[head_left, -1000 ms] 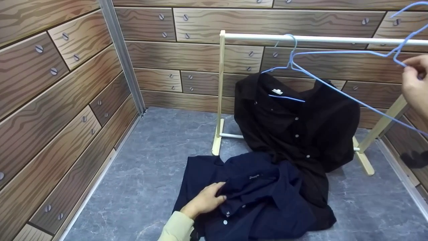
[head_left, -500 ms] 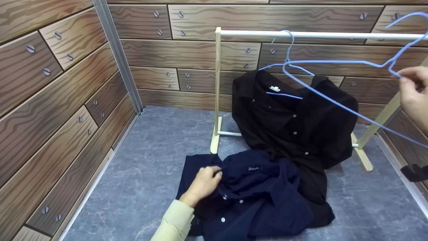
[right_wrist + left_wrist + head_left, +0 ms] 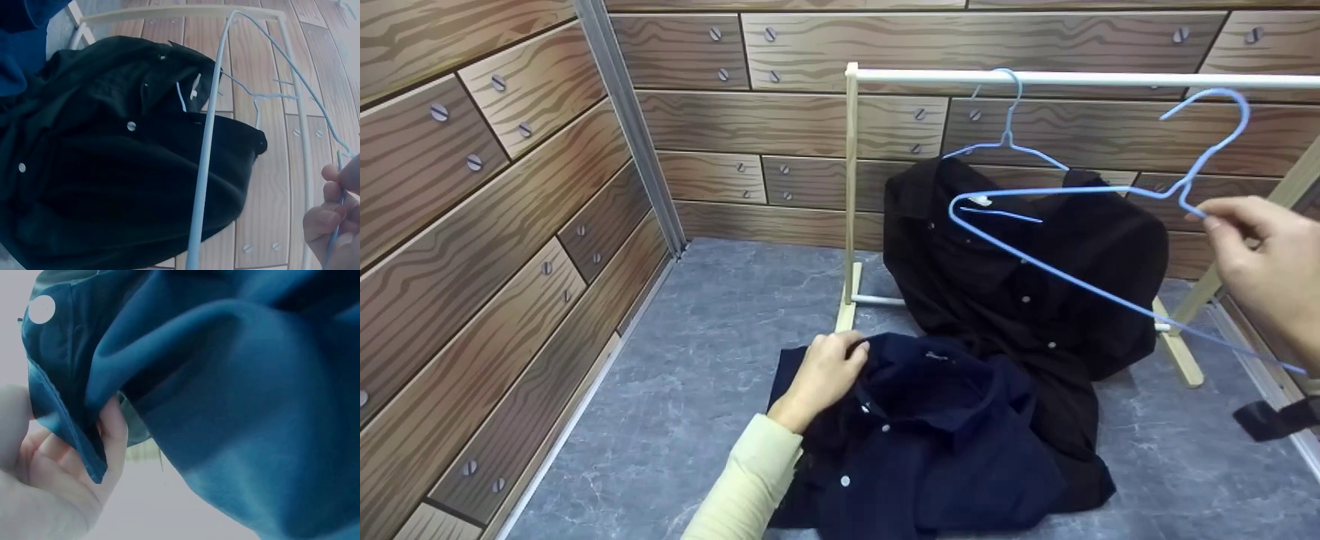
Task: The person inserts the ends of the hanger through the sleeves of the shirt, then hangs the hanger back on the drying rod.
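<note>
A navy button shirt [image 3: 960, 472] lies on the grey floor, its collar raised by my left hand [image 3: 826, 371]. In the left wrist view the fingers of that hand [image 3: 62, 467] pinch the collar edge near a white button. At the right, my right hand [image 3: 1271, 262] pinches a blue wire hanger [image 3: 1057, 277] just below its hook, one arm pointing left above the shirts. The right wrist view shows the same hand [image 3: 337, 208] round the hanger wire [image 3: 205, 152]. Behind, a black shirt [image 3: 997, 277] hangs on another blue hanger [image 3: 1007, 139].
The small rack has a white top rail [image 3: 930, 76] and wooden posts [image 3: 851, 187]. The black shirt's lower part trails onto the floor [image 3: 660, 390] beside the navy one. Wood-patterned walls [image 3: 547, 150] enclose the left and back.
My right hand has brought the hanger down and to the left, toward the navy shirt. My left hand has gone from lying on the navy shirt to gripping and lifting its collar.
</note>
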The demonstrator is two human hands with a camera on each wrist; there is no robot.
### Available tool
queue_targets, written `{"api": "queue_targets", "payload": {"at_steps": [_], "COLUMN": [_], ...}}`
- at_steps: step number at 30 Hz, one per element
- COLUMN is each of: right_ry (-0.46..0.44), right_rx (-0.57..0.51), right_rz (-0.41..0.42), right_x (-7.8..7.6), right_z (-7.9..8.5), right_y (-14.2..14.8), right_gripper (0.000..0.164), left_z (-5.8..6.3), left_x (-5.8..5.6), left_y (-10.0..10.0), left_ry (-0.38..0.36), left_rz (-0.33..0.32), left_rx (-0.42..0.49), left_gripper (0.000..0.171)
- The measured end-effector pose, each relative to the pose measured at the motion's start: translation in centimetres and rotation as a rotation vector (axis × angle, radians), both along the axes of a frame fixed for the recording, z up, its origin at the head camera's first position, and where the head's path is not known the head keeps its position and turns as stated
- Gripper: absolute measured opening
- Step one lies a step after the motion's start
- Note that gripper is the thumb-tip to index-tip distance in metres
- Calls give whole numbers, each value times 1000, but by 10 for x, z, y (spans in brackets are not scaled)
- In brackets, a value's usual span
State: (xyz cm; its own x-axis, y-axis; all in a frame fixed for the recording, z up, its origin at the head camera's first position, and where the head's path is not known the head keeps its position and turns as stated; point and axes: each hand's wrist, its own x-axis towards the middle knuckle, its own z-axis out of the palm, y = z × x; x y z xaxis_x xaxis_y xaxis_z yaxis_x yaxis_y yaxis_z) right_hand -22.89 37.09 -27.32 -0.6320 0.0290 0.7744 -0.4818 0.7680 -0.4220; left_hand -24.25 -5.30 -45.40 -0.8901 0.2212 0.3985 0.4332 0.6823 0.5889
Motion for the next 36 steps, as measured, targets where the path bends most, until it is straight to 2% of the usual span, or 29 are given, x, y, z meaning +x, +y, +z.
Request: {"api": "queue_targets", "payload": {"at_steps": [10,23,29,36], "right_ry": [-7,-71,-89,-74], "right_rx": [79,147,199,232], "right_rz": [86,178,266,357], "right_x": [5,14,13,13], "right_z": [-24,-54,-67,-79], "right_y": [-13,-35,-47,-65], "right_gripper": [15,20,23,25], "left_z": [24,49,55,58], "left_x": [-6,-11,-9,-3], "left_y": [4,12,17,24], "left_ry": [35,99,234,418], "left_rz": [13,28,91,111], "left_rx": [-33,-36,-47,-170], "left_gripper": [19,21,20,19]}}
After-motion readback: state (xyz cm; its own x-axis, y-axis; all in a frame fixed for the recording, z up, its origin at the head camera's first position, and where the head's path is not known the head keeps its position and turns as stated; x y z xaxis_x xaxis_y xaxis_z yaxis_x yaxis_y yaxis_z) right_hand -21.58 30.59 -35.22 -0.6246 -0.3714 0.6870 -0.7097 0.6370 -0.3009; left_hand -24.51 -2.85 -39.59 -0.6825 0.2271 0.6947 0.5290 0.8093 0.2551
